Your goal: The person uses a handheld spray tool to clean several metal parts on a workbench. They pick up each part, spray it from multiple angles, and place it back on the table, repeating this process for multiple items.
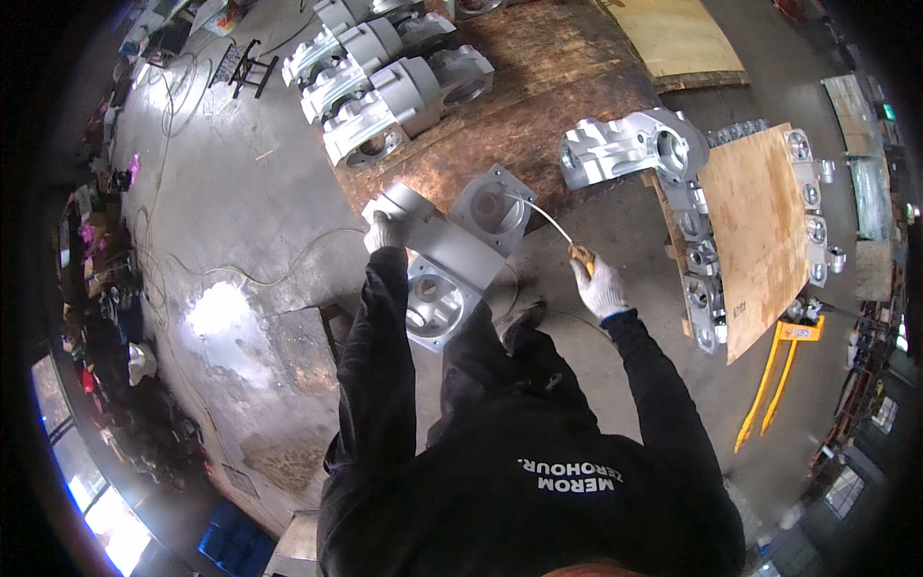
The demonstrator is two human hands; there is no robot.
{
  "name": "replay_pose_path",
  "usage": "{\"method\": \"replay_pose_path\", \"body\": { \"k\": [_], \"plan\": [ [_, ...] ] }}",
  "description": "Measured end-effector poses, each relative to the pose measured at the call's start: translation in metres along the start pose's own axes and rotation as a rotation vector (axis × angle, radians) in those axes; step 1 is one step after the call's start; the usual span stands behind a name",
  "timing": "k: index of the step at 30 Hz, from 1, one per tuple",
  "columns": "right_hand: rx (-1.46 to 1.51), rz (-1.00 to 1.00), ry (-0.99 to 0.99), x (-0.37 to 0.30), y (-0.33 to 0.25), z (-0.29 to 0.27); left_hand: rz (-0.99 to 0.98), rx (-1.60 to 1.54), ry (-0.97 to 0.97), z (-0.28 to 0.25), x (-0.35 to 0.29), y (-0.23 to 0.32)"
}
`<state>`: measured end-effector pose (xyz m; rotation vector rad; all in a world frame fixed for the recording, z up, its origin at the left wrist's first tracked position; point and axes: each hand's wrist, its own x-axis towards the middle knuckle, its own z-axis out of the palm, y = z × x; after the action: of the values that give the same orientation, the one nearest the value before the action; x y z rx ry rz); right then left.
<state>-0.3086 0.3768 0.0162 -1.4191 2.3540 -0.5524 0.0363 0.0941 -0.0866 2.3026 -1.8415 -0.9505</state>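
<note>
While the left hand (383, 234) holds a casting (452, 246), others (409, 94) occupy the table (548, 91).

Rear castings (338, 12) cut off; tool handle (581, 255) partly hidden.

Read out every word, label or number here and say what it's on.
White lettering, two lines, upside down, on the black top: I won't copy it out.
Small dark marking on the yellow pallet truck: too small to read.
Faint mark on the plywood sheet: too blurred to read.
</note>
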Motion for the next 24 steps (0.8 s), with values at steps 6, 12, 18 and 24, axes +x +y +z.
{"method": "replay_pose_path", "body": {
  "k": [6, 12, 18, 24],
  "plan": [
    [-0.09, 0.068, -0.121, -0.029, 0.035, -0.016, -0.269, -1.228, 0.27, 0.013, -0.059, 0.026],
    [0.096, 0.168, -0.028, -0.114, 0.081, -0.028, -0.107, -1.118, 0.217, 0.033, -0.098, 0.092],
    [0.158, 0.384, -0.17, -0.145, 0.046, -0.048, 0.17, -1.406, -0.03, 0.067, -0.076, 0.071],
    [0.252, 0.5, -0.121, -0.162, -0.007, -0.057, 0.037, -1.663, -0.279, 0.004, -0.084, 0.123]
  ]
}}
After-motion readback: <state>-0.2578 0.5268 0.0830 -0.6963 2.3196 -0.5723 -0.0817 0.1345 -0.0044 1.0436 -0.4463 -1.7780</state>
